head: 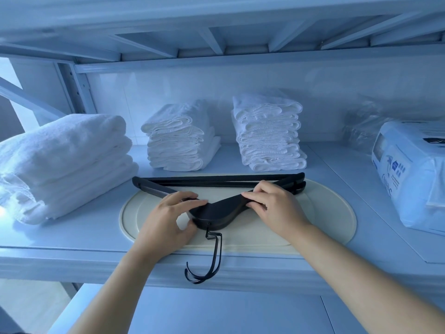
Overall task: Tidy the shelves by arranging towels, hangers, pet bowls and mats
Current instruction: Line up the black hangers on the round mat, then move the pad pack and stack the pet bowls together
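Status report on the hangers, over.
Left hand and right hand grip the black hangers. Hangers lie stacked on the cream mat. Towel stacks behind, nothing blocking.

Two bare arms and two bare hands.
The left arm (115, 285) and the right arm (361, 273) are bare all the way from the wrist to the near edge of the picture. Both are long, smooth and slim. They are wider at the near end and thinner at the wrist. The left grip (168, 218) is a bare hand with slim fingers and a rounded thumb. The right grip (277, 206) is a bare hand too, and its knuckles show as small bumps. Soft blue light lies on both arms.
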`<state>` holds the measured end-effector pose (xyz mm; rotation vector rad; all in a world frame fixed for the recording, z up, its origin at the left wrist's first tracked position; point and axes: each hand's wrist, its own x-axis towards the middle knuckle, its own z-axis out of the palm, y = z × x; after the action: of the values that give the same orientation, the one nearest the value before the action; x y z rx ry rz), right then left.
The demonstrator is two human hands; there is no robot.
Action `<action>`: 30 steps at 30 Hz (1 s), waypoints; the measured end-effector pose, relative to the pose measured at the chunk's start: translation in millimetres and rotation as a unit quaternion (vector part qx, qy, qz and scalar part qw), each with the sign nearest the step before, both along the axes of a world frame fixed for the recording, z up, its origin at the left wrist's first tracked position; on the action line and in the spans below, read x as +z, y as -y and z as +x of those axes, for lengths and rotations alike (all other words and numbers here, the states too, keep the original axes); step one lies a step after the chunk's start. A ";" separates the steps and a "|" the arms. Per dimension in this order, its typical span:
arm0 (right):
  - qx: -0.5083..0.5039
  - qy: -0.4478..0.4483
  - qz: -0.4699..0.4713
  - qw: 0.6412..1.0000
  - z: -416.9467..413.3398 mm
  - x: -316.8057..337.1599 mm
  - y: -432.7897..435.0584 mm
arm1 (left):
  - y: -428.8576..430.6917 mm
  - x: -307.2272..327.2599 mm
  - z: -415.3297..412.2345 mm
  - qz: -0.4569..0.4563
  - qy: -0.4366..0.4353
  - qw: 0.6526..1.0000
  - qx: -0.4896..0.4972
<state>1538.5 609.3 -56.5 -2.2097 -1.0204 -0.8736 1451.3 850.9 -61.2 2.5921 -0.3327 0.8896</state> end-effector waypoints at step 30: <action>-0.128 -0.038 -0.030 0.991 -46.8 43.1 125.1 | 113.7 83.5 11.0 0.048 -0.050 0.979 -0.189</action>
<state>1491.7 484.2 -13.4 -2.4426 -0.7459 -0.8711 1462.3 737.2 22.3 2.5225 -0.8238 0.6181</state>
